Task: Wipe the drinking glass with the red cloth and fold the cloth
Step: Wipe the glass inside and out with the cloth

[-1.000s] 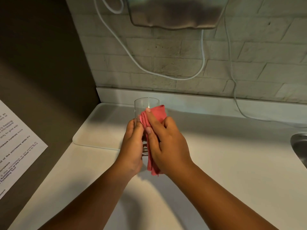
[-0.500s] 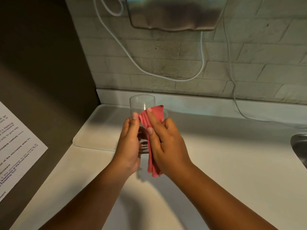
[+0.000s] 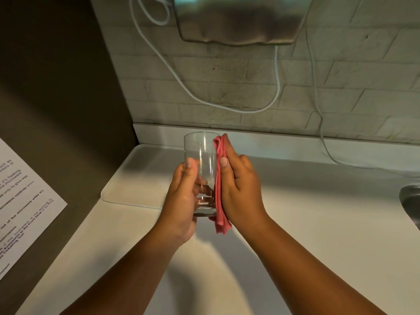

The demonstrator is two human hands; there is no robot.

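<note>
A clear drinking glass [image 3: 201,155] is held upright above the white counter. My left hand [image 3: 183,198] wraps its lower left side, with fingers showing through the glass. The red cloth [image 3: 220,189], bunched into a long strip, is pressed flat against the glass's right side by my right hand [image 3: 241,189]. The cloth's top reaches the rim and its lower end hangs below the glass's base.
A white tray [image 3: 136,178] lies on the counter [image 3: 318,223] behind my hands. A steel sink edge [image 3: 411,201] is at the far right. A printed paper sheet [image 3: 20,201] hangs on the brown left wall. White cables [image 3: 277,87] droop from a metal appliance [image 3: 241,19] on the brick wall.
The glass has turned in my left hand and more of it shows. My right hand with the cloth has slid from the front of the glass to its right side.
</note>
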